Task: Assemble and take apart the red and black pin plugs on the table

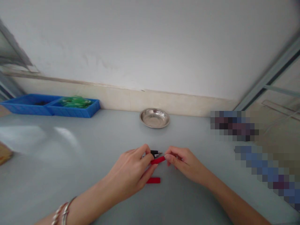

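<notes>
A short red piece (158,160) is held between my two hands, tilted up slightly to the right. The fingers of my left hand (134,167) close round its left end, while my right hand (185,162) pinches its right end. Black pens with silvery tips (156,152) lie just behind it, partly hidden by my left fingers. Below the held piece, a second red piece (154,180) rests on the table, its left end covered by my left hand.
A round metal dish (154,118) stands near the wall on the grey table (112,134). At the back left are blue trays (70,112), one holding green bags (76,102). A brown object (4,153) sits at the left edge. Blurred patches cover the right side.
</notes>
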Tool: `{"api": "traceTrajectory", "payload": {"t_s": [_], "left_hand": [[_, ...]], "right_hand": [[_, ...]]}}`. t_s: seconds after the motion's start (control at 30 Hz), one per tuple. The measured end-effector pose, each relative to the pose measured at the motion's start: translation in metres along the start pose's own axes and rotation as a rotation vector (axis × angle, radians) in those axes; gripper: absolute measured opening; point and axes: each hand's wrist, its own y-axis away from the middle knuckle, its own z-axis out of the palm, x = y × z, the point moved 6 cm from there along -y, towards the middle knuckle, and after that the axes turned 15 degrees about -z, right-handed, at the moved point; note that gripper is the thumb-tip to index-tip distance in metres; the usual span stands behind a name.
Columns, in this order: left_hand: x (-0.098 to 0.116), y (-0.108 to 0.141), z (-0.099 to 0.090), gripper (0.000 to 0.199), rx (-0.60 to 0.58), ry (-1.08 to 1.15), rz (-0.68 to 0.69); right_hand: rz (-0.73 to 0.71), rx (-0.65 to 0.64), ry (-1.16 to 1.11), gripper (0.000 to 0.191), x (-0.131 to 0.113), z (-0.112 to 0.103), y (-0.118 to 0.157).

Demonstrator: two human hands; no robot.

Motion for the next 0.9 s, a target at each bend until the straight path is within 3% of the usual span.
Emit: {"api": "traceTrajectory", "payload": {"t_s": [0.27,0.73,0.9], "left_hand": [[0.0011,0.0007,-0.0010,0.024,0.008,-0.020,0.005],[0.0000,0.0002,-0.0003,0.025,-0.016,-0.053,-0.016],[-0.0004,-0.0001,0.0005,0.025,-0.029,-0.051,-0.025]], "right_hand": [[-0.006,-0.010,0.080,0.027,-0.0004,0.0000,-0.0008],[-0.007,0.030,-0.034,0.005,0.0024,0.0002,-0.0009],[0.011,0.040,-0.093,0.005,0.0026,0.0005,-0.0003]]}}
